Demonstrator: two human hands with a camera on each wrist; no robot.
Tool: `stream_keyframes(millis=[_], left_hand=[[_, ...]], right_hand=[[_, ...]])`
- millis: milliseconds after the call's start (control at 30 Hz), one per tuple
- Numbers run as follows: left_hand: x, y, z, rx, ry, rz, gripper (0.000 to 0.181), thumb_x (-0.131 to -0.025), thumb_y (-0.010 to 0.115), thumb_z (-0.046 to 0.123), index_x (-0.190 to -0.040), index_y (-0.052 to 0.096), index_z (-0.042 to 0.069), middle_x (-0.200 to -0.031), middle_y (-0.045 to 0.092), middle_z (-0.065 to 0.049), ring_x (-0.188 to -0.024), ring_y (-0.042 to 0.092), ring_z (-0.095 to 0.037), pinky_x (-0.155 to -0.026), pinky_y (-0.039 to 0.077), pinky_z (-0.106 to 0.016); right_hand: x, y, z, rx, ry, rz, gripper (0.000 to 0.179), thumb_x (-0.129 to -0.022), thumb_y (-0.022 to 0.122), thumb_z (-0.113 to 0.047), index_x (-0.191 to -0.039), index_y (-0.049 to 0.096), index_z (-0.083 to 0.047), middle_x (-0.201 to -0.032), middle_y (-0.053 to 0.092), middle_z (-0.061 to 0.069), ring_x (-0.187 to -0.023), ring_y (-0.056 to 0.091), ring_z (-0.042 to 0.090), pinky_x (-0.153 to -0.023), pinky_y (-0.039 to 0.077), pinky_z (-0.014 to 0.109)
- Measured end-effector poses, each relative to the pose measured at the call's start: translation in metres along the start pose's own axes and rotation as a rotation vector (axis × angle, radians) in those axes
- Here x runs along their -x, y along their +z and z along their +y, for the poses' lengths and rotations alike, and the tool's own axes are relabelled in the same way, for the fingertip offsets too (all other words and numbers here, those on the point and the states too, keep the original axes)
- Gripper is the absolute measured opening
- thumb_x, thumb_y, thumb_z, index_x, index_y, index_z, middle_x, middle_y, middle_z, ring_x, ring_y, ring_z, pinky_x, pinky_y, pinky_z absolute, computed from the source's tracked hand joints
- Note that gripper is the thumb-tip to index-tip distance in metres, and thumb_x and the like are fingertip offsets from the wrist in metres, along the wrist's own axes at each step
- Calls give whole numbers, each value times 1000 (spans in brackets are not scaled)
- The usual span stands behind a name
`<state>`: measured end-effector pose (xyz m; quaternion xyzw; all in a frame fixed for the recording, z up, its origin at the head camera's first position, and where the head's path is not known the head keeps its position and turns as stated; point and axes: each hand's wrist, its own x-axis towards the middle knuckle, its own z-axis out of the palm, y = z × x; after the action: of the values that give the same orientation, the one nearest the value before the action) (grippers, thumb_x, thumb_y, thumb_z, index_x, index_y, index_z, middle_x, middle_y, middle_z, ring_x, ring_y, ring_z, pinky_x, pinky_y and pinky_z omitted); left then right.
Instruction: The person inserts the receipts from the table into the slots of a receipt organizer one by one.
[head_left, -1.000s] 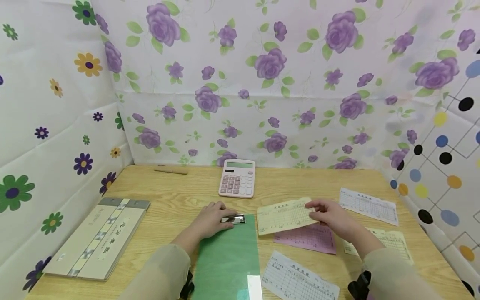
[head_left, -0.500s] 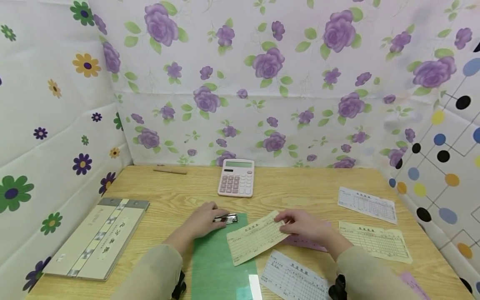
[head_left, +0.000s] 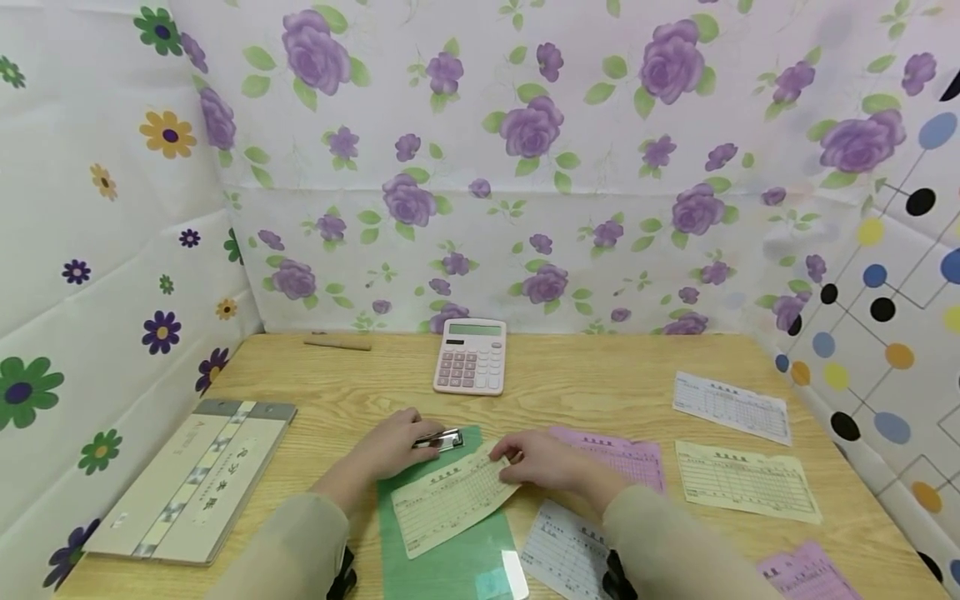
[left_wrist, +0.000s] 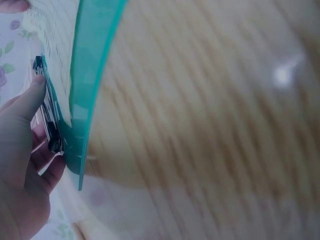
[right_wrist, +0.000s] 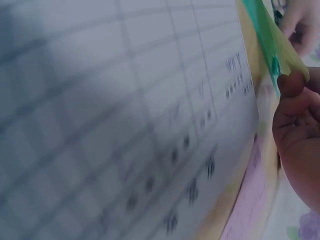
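Since earlier, a yellow slip (head_left: 450,500) is brought onto the clipboard (head_left: 457,567), pinched by the right hand (head_left: 543,461); its clip (head_left: 437,441) is gripped by the left hand (head_left: 390,446).

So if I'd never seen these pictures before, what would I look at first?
Probably the two hands in the middle of the desk: the right hand slides a yellow slip onto a green clipboard, while the left hand squeezes its metal clip. Then the pink calculator behind them, against the purple rose wall.
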<state>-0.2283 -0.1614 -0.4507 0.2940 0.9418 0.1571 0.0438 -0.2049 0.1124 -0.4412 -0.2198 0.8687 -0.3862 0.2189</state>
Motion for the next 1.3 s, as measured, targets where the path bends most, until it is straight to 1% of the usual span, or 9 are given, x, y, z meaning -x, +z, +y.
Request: stream_keyframes(millis=[100, 300, 600, 700, 800, 867, 933, 1100, 1300], left_hand=[[1, -1, -2, 9, 2, -11, 36, -89, 65, 31, -123, 62, 17, -93, 50, -1, -77, 44, -13, -65, 39, -32], [2, -3, -6, 32, 5, -10, 35, -89, 65, 30, -121, 63, 16, -90, 50, -1, -74, 43, -13, -63, 38, -32], [5, -1, -11, 7, 47, -3, 35, -88, 65, 32, -120, 64, 17, -84, 49, 2, -67, 42, -10, -58, 37, -27], [6, 0, -12, -23, 82, 0, 34, -89, 64, 32, -120, 64, 16, -83, 49, 2, -66, 42, -10, -57, 37, -26], [7, 1, -14, -85, 145, 13, 33, -91, 63, 30, -120, 63, 16, -82, 49, 1, -65, 42, -10, -56, 37, -26], [8, 2, -16, -132, 181, 16, 34, -92, 61, 30, -122, 61, 16, -82, 48, 1, -64, 41, -10, -55, 37, -25], [9, 4, -17, -175, 205, 17, 36, -93, 59, 31, -125, 59, 16, -81, 47, 1, -64, 40, -10, -55, 37, -25], [10, 8, -20, -217, 206, 27, 43, -92, 58, 39, -130, 55, 18, -81, 45, 1, -64, 39, -9, -55, 36, -24], [8, 12, -18, -314, 237, 61, 39, -94, 56, 34, -128, 55, 14, -79, 46, 0, -63, 39, -10, -55, 37, -25]], right_hand=[[-6, 8, -4, -9, 15, 0, 27, -85, 67, -21, -111, 65, -17, -97, 58, -4, -88, 52, 14, -79, 44, 33], [-16, 19, -9, -32, 33, 37, 26, -84, 68, -19, -109, 65, -18, -96, 57, -4, -89, 52, 15, -81, 43, 35], [-22, 26, -10, 98, -30, 54, 28, -84, 69, -19, -111, 64, -15, -99, 58, -4, -90, 51, 13, -85, 43, 36], [-22, 28, -10, 141, -51, 52, 36, -81, 71, -22, -116, 63, -14, -109, 59, -2, -101, 53, 16, -92, 42, 37], [-22, 32, -10, 179, -68, 55, 47, -80, 73, -26, -123, 60, -12, -120, 57, 2, -114, 51, 20, -98, 38, 39], [-22, 34, -10, 201, -62, 57, 53, -79, 73, -29, -127, 57, -13, -125, 55, 3, -118, 49, 22, -100, 37, 39], [-22, 36, -9, 216, -47, 58, 55, -79, 73, -31, -129, 56, -15, -126, 54, 4, -117, 49, 22, -100, 37, 40], [-22, 38, -8, 250, -40, 66, 55, -79, 73, -32, -129, 56, -16, -126, 53, 4, -116, 50, 22, -99, 38, 39], [-21, 38, -9, 277, -56, 82, 56, -78, 73, -33, -128, 56, -14, -122, 55, 5, -110, 52, 20, -96, 40, 38]])
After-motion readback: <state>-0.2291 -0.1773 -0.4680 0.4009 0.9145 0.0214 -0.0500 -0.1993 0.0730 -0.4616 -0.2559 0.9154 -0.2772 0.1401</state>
